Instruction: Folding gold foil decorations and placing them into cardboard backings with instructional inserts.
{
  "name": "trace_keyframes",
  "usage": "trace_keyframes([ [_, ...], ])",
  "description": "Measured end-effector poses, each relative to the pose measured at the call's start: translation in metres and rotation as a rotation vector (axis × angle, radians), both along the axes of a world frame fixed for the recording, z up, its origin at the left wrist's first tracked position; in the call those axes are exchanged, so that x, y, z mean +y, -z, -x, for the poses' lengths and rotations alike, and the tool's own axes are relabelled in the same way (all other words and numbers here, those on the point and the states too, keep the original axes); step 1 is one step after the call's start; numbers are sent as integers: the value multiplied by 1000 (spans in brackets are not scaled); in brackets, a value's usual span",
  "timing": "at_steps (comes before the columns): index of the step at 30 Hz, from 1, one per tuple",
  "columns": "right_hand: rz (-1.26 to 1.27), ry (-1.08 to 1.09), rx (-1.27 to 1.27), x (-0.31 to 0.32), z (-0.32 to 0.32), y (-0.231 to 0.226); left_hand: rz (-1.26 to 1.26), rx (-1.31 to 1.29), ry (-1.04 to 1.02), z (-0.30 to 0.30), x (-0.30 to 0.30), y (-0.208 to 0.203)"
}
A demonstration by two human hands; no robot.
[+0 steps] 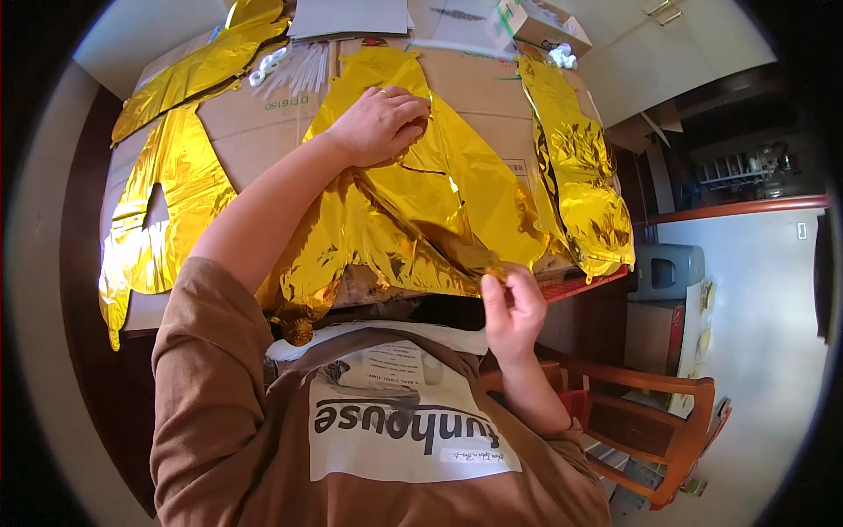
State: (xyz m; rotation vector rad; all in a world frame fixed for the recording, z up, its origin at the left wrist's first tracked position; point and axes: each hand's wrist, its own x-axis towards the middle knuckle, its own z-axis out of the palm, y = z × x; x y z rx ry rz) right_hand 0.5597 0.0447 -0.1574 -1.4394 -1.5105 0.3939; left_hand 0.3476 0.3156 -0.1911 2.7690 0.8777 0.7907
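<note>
A flat, uninflated gold foil balloon (479, 180) shaped like a large letter A lies in front of me, its near part creased and hanging at the table edge. My left hand (382, 125) rests on its upper middle, fingers curled down against the foil; the fingertips are partly hidden. At the balloon's near right edge, my right hand (514, 307) pinches the foil between thumb and fingers and lifts it slightly. A thin dark line, perhaps a fold or slit, shows just below my left hand.
Other flat gold balloons lie at left (189, 167), far left (198, 66) and right (580, 176) on the cardboard-covered table (255, 145). Beyond are thin clear straws (303, 70), a white roll (268, 63), white sheets (351, 18) and an open box (549, 31). A wooden chair (694, 430) stands at right.
</note>
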Motion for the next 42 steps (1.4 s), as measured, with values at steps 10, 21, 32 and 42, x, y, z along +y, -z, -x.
trace_keyframes([
  [10, 34, 187, 588, -4, 7, 6, 16, -7, 6, 0, -1, 1],
  [21, 34, -140, -170, -14, 30, 7, 28, -21, 8, -1, 1, 2],
  [32, -100, -294, -599, 24, -38, 7, 2, -45, 2, -1, -1, 4],
  [42, -72, -335, -680, 43, -23, 16, 15, -43, 6, -1, -3, 1],
])
